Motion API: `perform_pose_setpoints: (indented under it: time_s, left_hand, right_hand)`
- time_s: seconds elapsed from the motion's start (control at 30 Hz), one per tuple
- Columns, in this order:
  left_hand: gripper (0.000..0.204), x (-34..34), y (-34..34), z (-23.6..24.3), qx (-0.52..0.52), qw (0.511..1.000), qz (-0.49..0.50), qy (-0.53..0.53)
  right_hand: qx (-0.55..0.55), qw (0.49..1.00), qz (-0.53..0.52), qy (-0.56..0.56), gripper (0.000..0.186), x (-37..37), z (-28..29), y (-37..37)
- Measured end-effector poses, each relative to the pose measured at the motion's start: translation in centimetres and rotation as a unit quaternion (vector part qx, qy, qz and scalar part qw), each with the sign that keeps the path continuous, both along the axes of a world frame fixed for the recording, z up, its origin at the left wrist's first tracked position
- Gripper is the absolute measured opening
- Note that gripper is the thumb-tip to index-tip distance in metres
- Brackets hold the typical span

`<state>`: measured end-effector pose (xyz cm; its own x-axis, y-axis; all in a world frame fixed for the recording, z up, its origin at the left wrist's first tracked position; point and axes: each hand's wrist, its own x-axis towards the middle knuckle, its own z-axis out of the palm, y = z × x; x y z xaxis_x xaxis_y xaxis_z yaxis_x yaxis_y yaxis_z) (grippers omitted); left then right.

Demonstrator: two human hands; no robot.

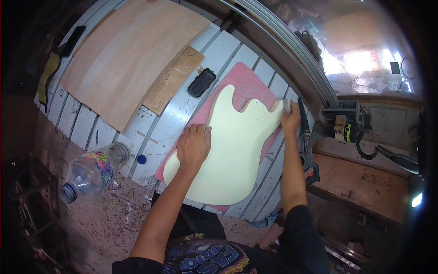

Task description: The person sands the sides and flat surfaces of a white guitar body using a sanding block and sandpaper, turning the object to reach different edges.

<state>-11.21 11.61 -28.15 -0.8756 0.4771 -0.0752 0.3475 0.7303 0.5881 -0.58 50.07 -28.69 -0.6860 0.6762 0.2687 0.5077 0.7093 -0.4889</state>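
Observation:
A pale cream electric guitar body [228, 150] lies flat on a pink mat [246, 77], its two horns toward the far side. My left hand [194, 145] grips the body's left edge, fingers bent over the top face and thumb beside them. At the far right horn, my right hand [290, 119] is closed around a small greyish-white piece [286, 106], perhaps folded sandpaper, pressed against the edge there. My fingers hide most of that piece.
White slatted table [230, 48] underneath. To the left lie a plywood sheet [132, 55], a wooden template [173, 80], a black case [201, 83], a blue cap [142, 159] and a large clear bottle [93, 171]. A black blower-like tool [305, 141] stands right of my right hand.

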Motion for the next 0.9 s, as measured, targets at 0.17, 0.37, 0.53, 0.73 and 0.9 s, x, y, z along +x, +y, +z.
perform_pose_setpoints:
  time_s: [0.17,0.37,0.53,0.73,0.9]
  left_hand:
    - [0.032,-0.6,-1.3,-0.7,-0.026,0.999,0.021,0.001]
    - [0.033,-0.3,0.1,-0.1,-0.002,1.000,-0.002,0.012]
    - [0.034,-0.4,-0.9,-0.6,-0.032,0.999,0.011,0.011]
    - [0.035,0.0,-0.7,-0.3,-0.030,0.999,0.004,0.028]
    - [0.035,0.3,0.0,0.2,-0.028,0.998,-0.003,0.055]
  right_hand:
    - [0.085,0.995,0.034,-0.049,0.053,-1.3,0.2,-8.4]
    - [0.020,0.999,0.007,-0.039,0.056,-1.2,0.4,-1.7]
    - [0.048,0.995,0.062,-0.067,0.067,2.3,0.0,-15.2]
    - [-0.007,0.995,0.060,-0.078,0.068,4.2,2.1,-19.2]
    - [-0.065,0.995,-0.058,-0.038,0.063,4.9,1.9,-17.7]
